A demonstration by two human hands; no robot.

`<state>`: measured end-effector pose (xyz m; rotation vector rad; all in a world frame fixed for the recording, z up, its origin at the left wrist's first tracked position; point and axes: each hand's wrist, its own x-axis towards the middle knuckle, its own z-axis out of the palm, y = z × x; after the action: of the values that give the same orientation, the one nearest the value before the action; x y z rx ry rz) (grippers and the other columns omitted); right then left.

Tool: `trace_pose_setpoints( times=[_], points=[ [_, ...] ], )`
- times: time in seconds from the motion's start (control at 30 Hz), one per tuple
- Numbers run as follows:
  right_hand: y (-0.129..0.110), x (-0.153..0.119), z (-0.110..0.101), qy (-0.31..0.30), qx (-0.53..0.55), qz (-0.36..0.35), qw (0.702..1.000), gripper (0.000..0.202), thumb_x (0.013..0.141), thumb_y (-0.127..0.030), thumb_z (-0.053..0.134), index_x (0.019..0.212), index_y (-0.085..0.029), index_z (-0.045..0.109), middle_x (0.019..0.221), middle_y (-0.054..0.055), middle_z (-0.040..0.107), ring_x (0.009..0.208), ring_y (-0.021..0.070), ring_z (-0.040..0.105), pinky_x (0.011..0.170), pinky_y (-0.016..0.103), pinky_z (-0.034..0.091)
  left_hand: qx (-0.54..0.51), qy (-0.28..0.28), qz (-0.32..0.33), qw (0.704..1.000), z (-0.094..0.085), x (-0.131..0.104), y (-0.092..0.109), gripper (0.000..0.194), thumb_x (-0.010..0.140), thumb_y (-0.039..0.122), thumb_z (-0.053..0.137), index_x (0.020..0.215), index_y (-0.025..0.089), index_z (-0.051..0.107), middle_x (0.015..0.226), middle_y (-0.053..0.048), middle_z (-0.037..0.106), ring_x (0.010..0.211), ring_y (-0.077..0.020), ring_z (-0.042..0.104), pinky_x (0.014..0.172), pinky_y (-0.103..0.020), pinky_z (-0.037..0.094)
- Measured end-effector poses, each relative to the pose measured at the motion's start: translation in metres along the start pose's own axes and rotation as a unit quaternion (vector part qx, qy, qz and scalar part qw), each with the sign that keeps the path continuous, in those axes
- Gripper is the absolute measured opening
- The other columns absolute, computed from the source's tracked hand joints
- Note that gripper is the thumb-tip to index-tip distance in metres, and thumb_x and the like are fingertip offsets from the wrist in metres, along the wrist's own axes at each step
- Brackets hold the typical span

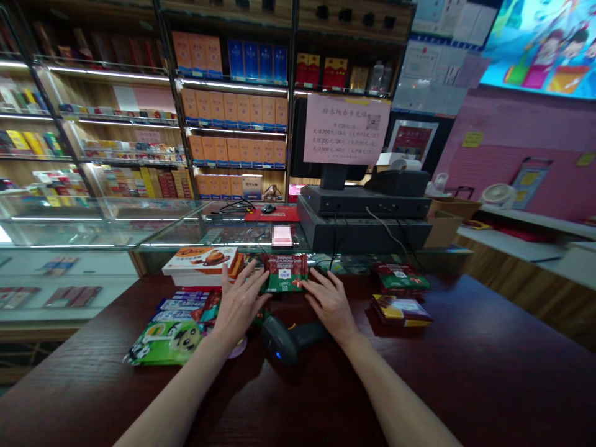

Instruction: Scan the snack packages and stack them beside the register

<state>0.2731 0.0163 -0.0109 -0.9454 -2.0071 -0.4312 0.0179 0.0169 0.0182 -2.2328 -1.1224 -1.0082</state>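
A red and green chocolate packet point(285, 273) labelled whole almond dark lies on the dark wooden counter, at its back edge. My left hand point(238, 304) is open at the packet's left side, fingers stretched forward and thumb by the lower corner. On the opposite side, my right hand point(329, 304) has its fingers spread, with the tips at the right edge. Between my wrists rests a dark barcode scanner point(282, 341) with a blue light. Green panda snack bags point(167, 341) lie left of my left hand, partly over blue packets point(179, 307).
An orange and white box point(201, 264) stands behind the snack bags. To the right lie another red-green packet point(401, 277) and a yellow-brown packet point(401, 310). Beyond the counter, a glass display case point(209, 230) carries a till point(363, 223) with a paper sign point(342, 130). Stocked shelves point(235, 127) line the back.
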Motion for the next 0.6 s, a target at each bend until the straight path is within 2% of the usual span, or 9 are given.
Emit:
trace_pose_setpoints(
  times=[0.6],
  points=[
    [-0.0027,0.0027,-0.008,0.017,-0.004,0.001,1.0,0.033,0.098,-0.014,0.053,0.127,-0.024,0.063,0.119,0.006,0.074,0.129,0.0239,0.058,0.109,0.048,0.037,-0.021,-0.012,-0.001,1.0,-0.0012,-0.0001,-0.0007,0.044,0.091,0.03,0.062,0.135,0.023,0.057,0.129,-0.011,0.068,0.136,-0.0323,0.05,0.118,-0.072,0.003]
  ],
)
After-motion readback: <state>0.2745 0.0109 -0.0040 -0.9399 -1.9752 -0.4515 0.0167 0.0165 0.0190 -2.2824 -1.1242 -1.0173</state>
